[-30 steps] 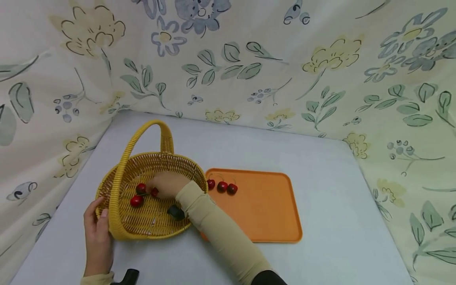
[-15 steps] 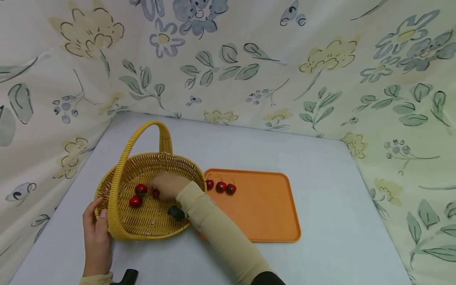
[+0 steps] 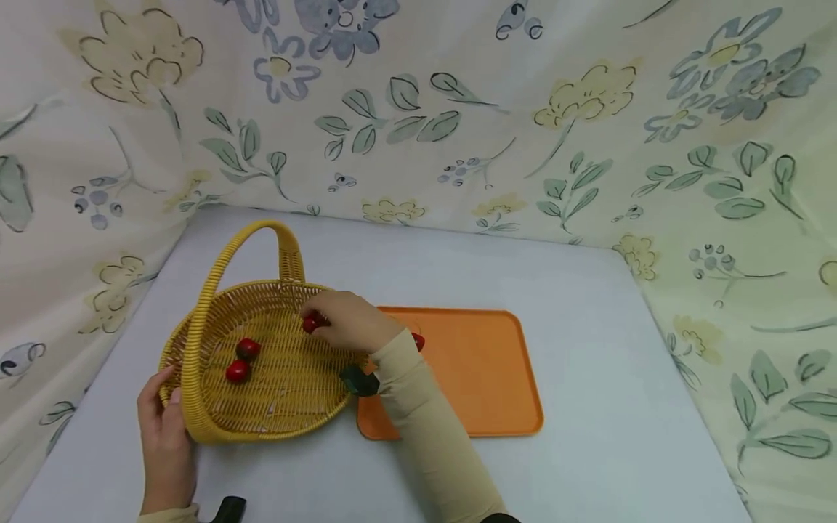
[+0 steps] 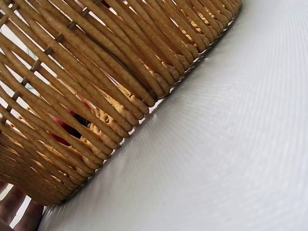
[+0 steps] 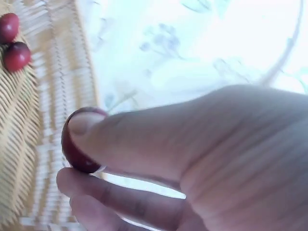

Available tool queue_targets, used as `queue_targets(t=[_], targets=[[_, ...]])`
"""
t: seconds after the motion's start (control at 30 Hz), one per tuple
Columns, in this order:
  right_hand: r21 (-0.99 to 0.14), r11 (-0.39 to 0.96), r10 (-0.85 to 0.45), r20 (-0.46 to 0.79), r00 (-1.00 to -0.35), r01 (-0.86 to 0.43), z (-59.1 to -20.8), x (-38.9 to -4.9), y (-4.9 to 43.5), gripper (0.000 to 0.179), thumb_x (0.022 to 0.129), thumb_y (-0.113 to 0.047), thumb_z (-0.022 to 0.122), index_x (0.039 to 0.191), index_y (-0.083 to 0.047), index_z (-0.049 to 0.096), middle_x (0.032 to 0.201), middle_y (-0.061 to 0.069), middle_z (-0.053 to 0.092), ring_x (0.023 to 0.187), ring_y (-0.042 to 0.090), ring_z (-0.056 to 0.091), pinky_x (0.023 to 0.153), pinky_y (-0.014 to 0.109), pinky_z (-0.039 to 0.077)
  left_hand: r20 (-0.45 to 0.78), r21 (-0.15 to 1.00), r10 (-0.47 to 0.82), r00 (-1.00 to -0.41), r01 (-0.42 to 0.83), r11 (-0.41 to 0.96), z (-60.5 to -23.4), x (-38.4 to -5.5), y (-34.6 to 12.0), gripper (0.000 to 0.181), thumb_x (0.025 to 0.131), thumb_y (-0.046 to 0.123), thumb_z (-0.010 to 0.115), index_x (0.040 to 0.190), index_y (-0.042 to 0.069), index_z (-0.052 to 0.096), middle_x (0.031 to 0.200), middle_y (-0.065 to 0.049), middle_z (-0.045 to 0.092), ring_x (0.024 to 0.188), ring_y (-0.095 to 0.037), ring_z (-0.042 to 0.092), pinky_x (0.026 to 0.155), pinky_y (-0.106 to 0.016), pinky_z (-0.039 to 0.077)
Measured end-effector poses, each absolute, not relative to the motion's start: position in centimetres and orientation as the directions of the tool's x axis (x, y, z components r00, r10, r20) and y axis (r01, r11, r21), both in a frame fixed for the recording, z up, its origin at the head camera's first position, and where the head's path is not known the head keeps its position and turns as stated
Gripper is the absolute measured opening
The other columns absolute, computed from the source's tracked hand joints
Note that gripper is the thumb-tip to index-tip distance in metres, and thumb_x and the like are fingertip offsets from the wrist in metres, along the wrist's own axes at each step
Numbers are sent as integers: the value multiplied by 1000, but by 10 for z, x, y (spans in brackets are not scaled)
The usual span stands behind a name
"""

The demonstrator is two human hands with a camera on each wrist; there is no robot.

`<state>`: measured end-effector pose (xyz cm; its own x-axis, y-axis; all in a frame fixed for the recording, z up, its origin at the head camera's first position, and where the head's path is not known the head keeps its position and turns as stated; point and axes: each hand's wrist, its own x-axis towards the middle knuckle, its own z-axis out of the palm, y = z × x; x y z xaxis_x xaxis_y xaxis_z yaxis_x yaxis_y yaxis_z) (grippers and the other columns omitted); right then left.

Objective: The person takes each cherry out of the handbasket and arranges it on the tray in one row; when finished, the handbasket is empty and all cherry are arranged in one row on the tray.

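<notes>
A yellow wicker basket (image 3: 290, 392) with a tall handle stands at the left of the table. My left hand (image 3: 166, 443) holds its left side by the rim; in the left wrist view, fingers (image 4: 29, 216) show beside the basket's outer wall. Between thumb and fingers, my right hand (image 3: 353, 319) pinches a dark red cherry (image 5: 77, 149) above the basket's right part. Two more cherries, one (image 3: 248, 349) just behind the other (image 3: 238, 371), lie inside on the basket floor.
To the right of the basket lies an orange tray (image 3: 484, 370). A cherry (image 3: 418, 341) on it shows partly behind the right wrist. The white table (image 3: 588, 349) is backed by a flowered cloth (image 3: 425, 167).
My right hand has lifted a cherry from beside the other two and moved right, toward the basket's right rim. My left hand stays at the basket. The head view has shifted slightly.
</notes>
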<state>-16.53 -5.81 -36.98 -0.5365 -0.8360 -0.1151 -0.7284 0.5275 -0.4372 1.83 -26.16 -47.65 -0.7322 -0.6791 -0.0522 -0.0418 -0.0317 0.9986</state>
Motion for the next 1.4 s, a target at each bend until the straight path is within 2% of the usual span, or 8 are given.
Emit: queue_targets(t=[0.2,0.33,0.6,0.87,1.17,1.4], targets=[[-567,551,-763,-43,-645,-613,-365,-164,-13,29,93,-22,63,120,-10,60,112,2,61,93,12,58,76,20,47,-46,998,-676,-736,-5,-63,-475,19,-263,38,103,18,39,141,19,37,142,3,29,120,-10,37,83,-10,39],[-595,581,-700,-18,-713,-556,-367,-165,17,29,93,-23,63,118,-8,58,110,6,59,91,16,58,75,25,48,-42,994,-673,-738,34,-101,-475,18,-262,38,102,16,39,140,18,38,142,1,30,120,-11,38,82,-10,41],[-660,655,-542,-73,-837,-367,-390,-171,67,28,92,-24,65,114,-8,55,111,5,56,90,17,56,72,28,50,-33,992,-665,-746,57,-113,-477,16,-265,38,102,16,39,141,16,37,146,-1,28,120,-13,39,82,-9,42],[-586,733,-485,-93,-870,-346,-410,-171,93,32,92,-21,65,121,-8,61,108,7,58,90,21,53,80,35,48,-44,988,-662,-748,67,-142,-478,16,-263,39,102,16,41,141,15,37,145,-2,28,118,-13,41,78,-10,44],[-517,801,-457,-200,-867,-303,-422,-166,104,35,91,-13,66,125,-8,58,118,9,57,102,24,56,87,38,49,0,988,-642,-767,98,-117,-477,16,-260,39,102,16,41,141,14,36,144,-3,28,116,-13,41,78,-11,45],[-554,780,-475,-222,-852,-290,-432,-170,103,28,91,-13,65,118,-7,58,112,6,61,103,24,59,86,37,50,3,988,-642,-767,102,-117,-477,17,-262,40,102,16,41,142,14,35,145,-3,27,120,-13,40,81,-11,44]])
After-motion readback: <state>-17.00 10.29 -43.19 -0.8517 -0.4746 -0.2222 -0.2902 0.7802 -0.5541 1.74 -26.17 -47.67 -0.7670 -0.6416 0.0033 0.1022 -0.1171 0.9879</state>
